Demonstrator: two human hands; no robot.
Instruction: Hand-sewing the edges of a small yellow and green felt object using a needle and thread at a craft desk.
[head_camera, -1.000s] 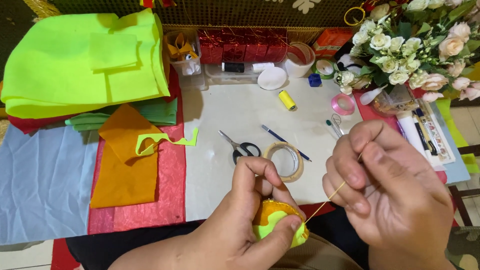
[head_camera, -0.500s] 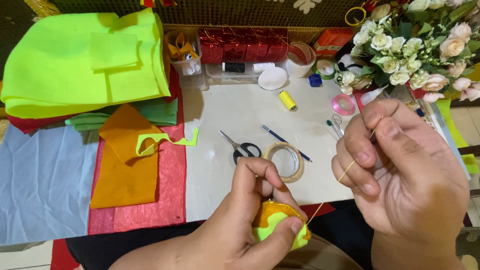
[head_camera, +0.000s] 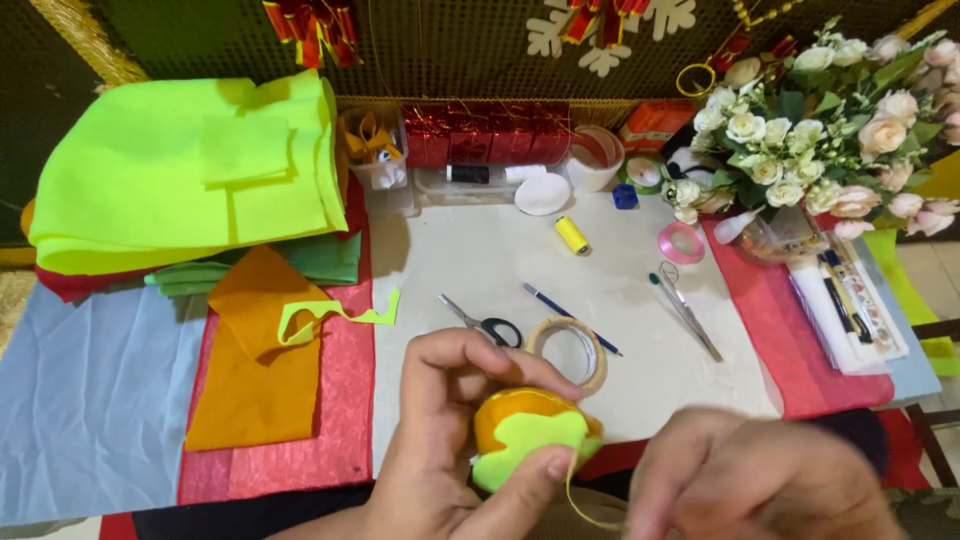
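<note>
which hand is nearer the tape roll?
Left. The left hand sits just below the tape roll, fingers almost at its rim, holding the orange and green felt piece. The right hand is lower and further right, blurred.

Matt, soft felt piece (head_camera: 525, 435), orange and lime; fuzzy felt sheets (head_camera: 190, 170) far left; glossy tape roll (head_camera: 568, 352); shiny metal scissors (head_camera: 480, 322).

We see the right hand (head_camera: 760, 485) blurred and cut off by the lower edge, the left hand (head_camera: 455, 440) covering part of the orange-and-green felt piece (head_camera: 525, 435), and the thread (head_camera: 585, 505) too thin to trace fully.
</note>
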